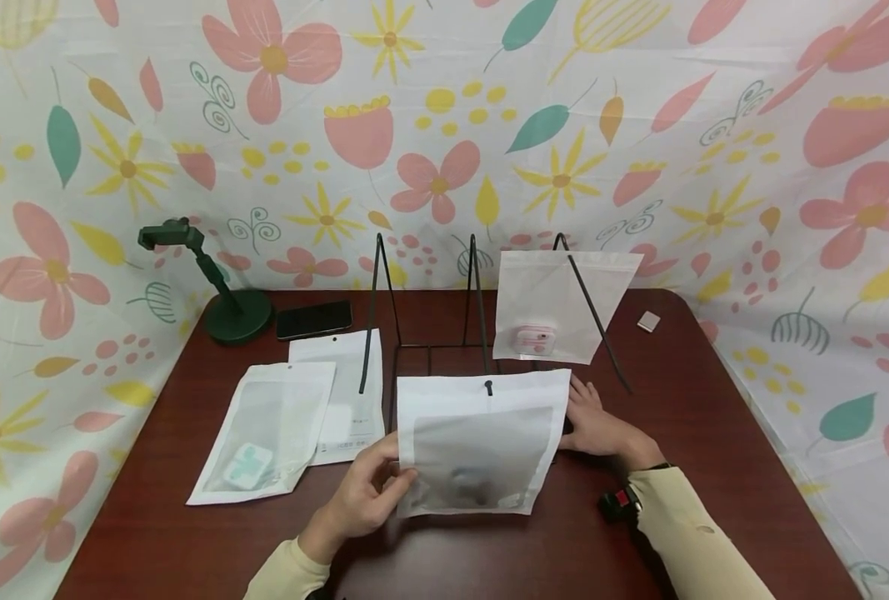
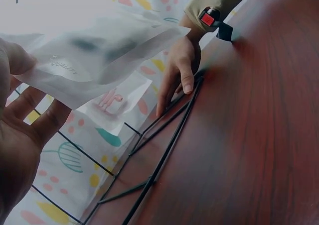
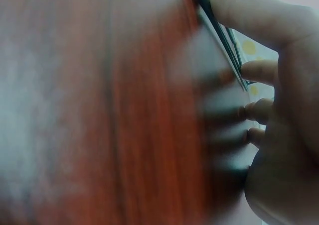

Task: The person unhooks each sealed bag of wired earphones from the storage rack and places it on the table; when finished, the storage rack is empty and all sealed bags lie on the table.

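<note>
Pinching the pouch [image 1: 481, 450] with left fingers [image 1: 393, 490], gripped the rack [image 1: 480, 308] with right fingers [image 3: 261, 71]; apparently mid-hanging, next needed sliding back.

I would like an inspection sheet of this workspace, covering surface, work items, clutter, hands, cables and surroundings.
Surface: dark red-brown table, wood-grained.
Job's things: black wire rack; front pouch hangs from its middle prong, back pouch from the right prong; two more pouches lie overlapping on the left.
Clutter: black phone, green stand, small pale block.
Hands: left hand pinches the front pouch's edge; right hand holds the rack's base.
Cables: nothing seen.
Surroundings: floral backdrop behind and beside the table.
</note>
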### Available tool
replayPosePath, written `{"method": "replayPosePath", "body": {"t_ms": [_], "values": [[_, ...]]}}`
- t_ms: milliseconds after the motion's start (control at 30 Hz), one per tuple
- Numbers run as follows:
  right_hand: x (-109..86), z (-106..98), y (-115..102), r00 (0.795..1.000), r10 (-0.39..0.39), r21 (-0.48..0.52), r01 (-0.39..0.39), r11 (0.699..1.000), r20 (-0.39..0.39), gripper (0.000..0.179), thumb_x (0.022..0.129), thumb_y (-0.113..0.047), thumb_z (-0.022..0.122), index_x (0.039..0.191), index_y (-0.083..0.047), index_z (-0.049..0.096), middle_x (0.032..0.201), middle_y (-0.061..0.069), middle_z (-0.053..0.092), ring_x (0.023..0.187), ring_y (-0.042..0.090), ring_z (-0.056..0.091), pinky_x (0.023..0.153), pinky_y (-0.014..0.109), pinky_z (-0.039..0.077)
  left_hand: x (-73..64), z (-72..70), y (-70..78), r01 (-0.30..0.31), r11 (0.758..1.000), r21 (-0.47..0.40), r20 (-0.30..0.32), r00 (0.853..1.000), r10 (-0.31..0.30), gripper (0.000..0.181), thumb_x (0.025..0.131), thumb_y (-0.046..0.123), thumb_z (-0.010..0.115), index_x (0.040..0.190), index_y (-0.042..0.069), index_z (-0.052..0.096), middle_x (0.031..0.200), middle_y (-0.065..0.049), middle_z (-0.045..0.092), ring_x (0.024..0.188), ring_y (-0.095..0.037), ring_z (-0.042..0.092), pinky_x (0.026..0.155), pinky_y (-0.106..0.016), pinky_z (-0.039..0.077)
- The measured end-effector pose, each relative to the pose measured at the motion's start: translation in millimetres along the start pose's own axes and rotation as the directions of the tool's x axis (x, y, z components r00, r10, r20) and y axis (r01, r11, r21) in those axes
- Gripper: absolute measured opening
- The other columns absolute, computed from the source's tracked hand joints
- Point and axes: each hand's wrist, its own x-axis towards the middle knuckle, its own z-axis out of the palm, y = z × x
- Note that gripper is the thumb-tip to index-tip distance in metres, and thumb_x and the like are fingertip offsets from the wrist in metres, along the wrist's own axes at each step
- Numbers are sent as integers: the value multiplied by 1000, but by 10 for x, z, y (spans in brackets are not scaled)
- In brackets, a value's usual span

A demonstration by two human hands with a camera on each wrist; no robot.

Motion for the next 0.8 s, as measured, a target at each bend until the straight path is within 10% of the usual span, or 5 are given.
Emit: {"method": "replayPosePath", "body": {"t_ms": [800], "values": [[17, 8, 27, 997, -47, 15, 48, 999, -53, 66, 83, -36, 73, 138, -7, 51, 153, 32, 23, 141, 56, 10, 102, 78, 6, 41, 56, 229, -7, 1000, 3, 9, 1000, 7, 53, 70, -32, 54, 114, -4, 50, 113, -19, 56, 88, -23, 56, 61, -19, 52]]}}
